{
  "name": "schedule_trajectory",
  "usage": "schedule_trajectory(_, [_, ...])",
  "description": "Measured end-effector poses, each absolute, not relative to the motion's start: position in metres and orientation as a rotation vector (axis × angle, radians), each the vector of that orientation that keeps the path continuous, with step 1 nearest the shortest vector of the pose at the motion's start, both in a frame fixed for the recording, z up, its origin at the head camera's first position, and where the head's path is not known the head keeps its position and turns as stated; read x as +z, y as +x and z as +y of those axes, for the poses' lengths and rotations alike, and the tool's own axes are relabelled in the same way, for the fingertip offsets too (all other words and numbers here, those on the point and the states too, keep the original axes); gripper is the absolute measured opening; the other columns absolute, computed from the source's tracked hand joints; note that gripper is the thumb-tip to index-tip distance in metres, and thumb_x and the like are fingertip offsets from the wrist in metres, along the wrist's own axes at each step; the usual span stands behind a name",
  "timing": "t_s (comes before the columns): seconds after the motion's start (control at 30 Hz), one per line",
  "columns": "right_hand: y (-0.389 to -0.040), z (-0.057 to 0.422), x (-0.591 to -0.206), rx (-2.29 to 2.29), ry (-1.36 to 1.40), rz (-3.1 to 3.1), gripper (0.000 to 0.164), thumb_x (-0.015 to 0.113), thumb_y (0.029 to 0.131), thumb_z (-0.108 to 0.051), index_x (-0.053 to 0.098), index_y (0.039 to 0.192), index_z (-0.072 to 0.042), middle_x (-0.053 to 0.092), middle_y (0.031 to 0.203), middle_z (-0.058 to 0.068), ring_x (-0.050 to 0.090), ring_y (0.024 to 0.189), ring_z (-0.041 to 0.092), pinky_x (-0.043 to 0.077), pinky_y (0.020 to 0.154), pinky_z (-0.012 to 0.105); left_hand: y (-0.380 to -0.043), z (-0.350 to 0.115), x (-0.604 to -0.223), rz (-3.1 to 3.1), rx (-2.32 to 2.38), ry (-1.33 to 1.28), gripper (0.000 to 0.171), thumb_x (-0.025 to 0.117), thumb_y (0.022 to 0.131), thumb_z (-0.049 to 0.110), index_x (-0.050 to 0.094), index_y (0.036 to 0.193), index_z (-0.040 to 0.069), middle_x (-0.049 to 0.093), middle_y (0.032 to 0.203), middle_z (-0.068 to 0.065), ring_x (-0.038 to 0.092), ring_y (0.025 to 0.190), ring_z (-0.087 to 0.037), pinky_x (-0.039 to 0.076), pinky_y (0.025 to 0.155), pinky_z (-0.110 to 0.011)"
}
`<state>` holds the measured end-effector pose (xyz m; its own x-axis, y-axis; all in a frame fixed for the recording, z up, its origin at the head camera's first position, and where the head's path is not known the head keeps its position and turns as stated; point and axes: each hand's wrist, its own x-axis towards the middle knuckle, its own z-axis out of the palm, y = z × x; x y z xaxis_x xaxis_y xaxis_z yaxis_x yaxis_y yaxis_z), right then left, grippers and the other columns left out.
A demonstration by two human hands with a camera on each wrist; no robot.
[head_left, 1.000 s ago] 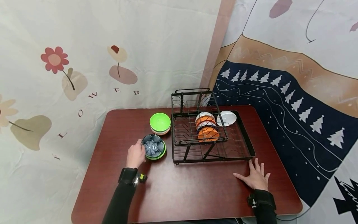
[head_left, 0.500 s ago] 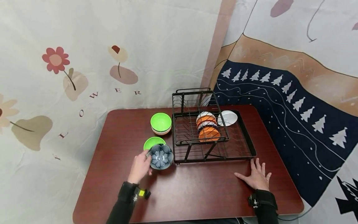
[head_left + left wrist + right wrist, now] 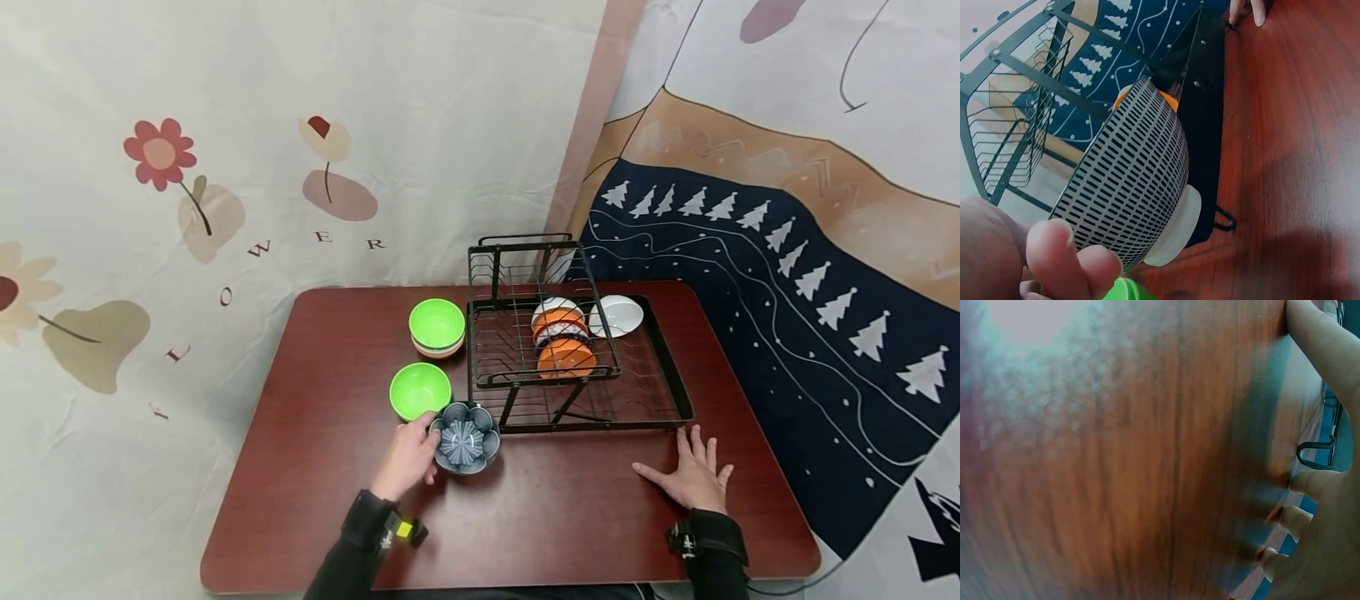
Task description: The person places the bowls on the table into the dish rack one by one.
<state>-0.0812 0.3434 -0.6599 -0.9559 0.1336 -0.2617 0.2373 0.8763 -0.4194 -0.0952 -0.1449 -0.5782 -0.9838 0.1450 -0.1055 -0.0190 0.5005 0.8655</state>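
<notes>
My left hand [image 3: 408, 460] pinches the rim of a grey-blue bowl [image 3: 465, 442] with a flower pattern inside. In the left wrist view that bowl [image 3: 1132, 169] shows a dark dashed pattern outside and a pale foot, and it is held clear of the table. Just behind it on the table sits a green bowl [image 3: 420, 390], and farther back another green bowl [image 3: 437, 323] tops a small stack. My right hand [image 3: 693, 477] rests on the table with fingers spread, its fingertips near the front right corner of the black dish rack [image 3: 585, 427].
Inside the two-tier rack stands a row of bowls, among them an orange bowl [image 3: 566, 358]. A white bowl [image 3: 619, 317] leans to the right of them. The rack covers the back right of the brown table [image 3: 570, 517]. A printed cloth [image 3: 420, 125] hangs behind.
My left hand has lifted the grey-blue bowl off the nearer green bowl and carried it right and toward the table's front. The right hand has stayed in place.
</notes>
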Motion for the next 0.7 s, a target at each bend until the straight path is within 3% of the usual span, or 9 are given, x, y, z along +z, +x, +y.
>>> schedule_trajectory(0.13, [-0.081,0.345,-0.660,-0.706,0.282,2.819,0.130,0.066,0.074,-0.076,0.006,0.154,0.008,-0.011,0.158,0.032,-0.021,0.140,0.053,-0.016,0.096,0.079,-0.093,-0.140,-0.579,2.558,1.493,0.124,0.024,0.051,0.099,0.004,0.058,0.122,0.003,0.050,0.046,-0.001,0.052,0.031,-0.015,0.046,0.033,-0.035])
schedule_trajectory(0.27, [-0.078,0.348,-0.651,-0.909,0.322,2.818,0.118,0.066,0.084,-0.065,0.000,0.156,0.001,-0.005,0.158,0.033,-0.015,0.142,0.052,-0.013,0.099,0.078,-0.091,-0.135,-0.581,2.550,1.487,0.150,0.032,0.051,0.099,0.004,0.057,0.131,0.003,0.052,0.049,-0.001,0.052,0.031,-0.014,0.046,0.032,-0.034])
schedule_trajectory(0.33, [-0.074,0.346,-0.644,-1.053,0.390,2.840,0.105,0.064,0.090,-0.057,0.005,0.158,-0.004,0.004,0.159,0.032,-0.004,0.145,0.052,-0.003,0.105,0.076,-0.090,-0.132,-0.582,2.534,1.487,0.155,0.035,0.051,0.099,0.005,0.055,0.134,0.003,0.054,0.050,-0.001,0.052,0.031,-0.013,0.046,0.032,-0.034])
schedule_trajectory(0.4, [-0.068,0.337,-0.637,-1.209,0.512,2.902,0.085,0.061,0.094,-0.051,0.025,0.157,-0.007,0.025,0.156,0.028,0.018,0.145,0.047,0.013,0.110,0.069,-0.090,-0.127,-0.582,2.512,1.497,0.165,0.038,0.051,0.099,0.005,0.053,0.137,0.002,0.055,0.052,-0.003,0.052,0.031,-0.013,0.046,0.032,-0.034])
schedule_trajectory(0.5, [-0.061,0.314,-0.630,-1.410,0.659,3.035,0.049,0.058,0.099,-0.042,0.058,0.137,-0.010,0.059,0.129,0.018,0.054,0.118,0.030,0.042,0.096,0.043,-0.089,-0.118,-0.581,2.482,1.506,0.195,0.040,0.051,0.099,0.004,0.052,0.139,-0.001,0.058,0.054,-0.006,0.053,0.032,-0.013,0.046,0.032,-0.034])
schedule_trajectory(0.6, [-0.060,0.282,-0.624,-1.643,0.566,3.099,0.025,0.059,0.101,-0.028,0.070,0.112,-0.008,0.070,0.096,0.011,0.065,0.084,0.016,0.048,0.072,0.021,-0.088,-0.109,-0.578,2.457,1.502,0.233,0.042,0.052,0.099,0.005,0.050,0.141,-0.003,0.058,0.052,-0.007,0.054,0.032,-0.014,0.046,0.032,-0.034])
schedule_trajectory(0.7, [-0.060,0.245,-0.619,-1.877,0.242,2.967,0.019,0.055,0.102,-0.015,0.070,0.105,-0.003,0.070,0.083,0.016,0.068,0.067,0.019,0.054,0.057,0.023,-0.087,-0.099,-0.574,2.432,1.478,0.257,0.045,0.052,0.100,0.007,0.046,0.143,-0.005,0.055,0.049,-0.003,0.054,0.032,-0.013,0.047,0.033,-0.034])
